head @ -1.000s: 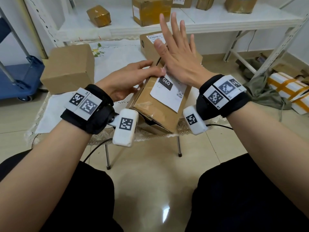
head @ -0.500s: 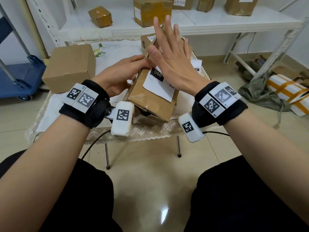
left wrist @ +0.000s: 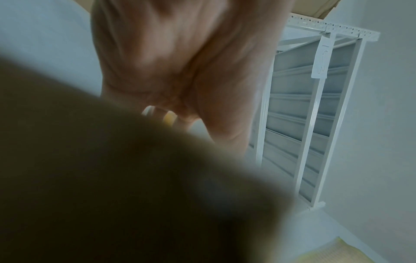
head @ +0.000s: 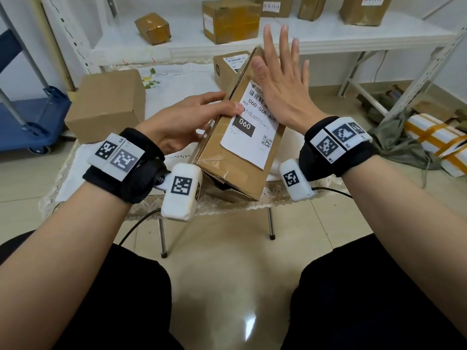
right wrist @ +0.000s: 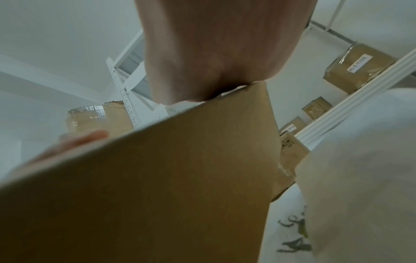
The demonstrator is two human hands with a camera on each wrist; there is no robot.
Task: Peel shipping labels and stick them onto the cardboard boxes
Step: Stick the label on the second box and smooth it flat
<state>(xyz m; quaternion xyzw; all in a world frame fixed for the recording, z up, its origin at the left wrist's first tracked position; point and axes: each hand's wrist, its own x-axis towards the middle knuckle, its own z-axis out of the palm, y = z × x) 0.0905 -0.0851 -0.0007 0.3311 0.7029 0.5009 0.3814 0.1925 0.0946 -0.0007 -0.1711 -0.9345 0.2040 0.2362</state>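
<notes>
A long brown cardboard box (head: 222, 157) is tilted up over the small table's near edge, its lower end close to me. A white shipping label (head: 250, 127) marked 060 is stuck on its upper face. My left hand (head: 192, 120) grips the box's left side, thumb on the label's edge. My right hand (head: 280, 79) lies flat with straight spread fingers on the label's far end. In the right wrist view the box (right wrist: 157, 178) fills the lower frame under my palm (right wrist: 213, 53). The left wrist view shows only my blurred palm (left wrist: 180, 62).
A plain brown box (head: 106, 104) sits at the table's left. A labelled box (head: 230, 66) stands behind the held one. Several taped boxes line the white shelf (head: 353, 36). A blue cart (head: 27, 117) is at the left; wrapped parcels (head: 434, 145) lie on the floor at right.
The box has been tilted up more steeply, its far end raised. My right hand has slid toward the label's far end, uncovering more of the label.
</notes>
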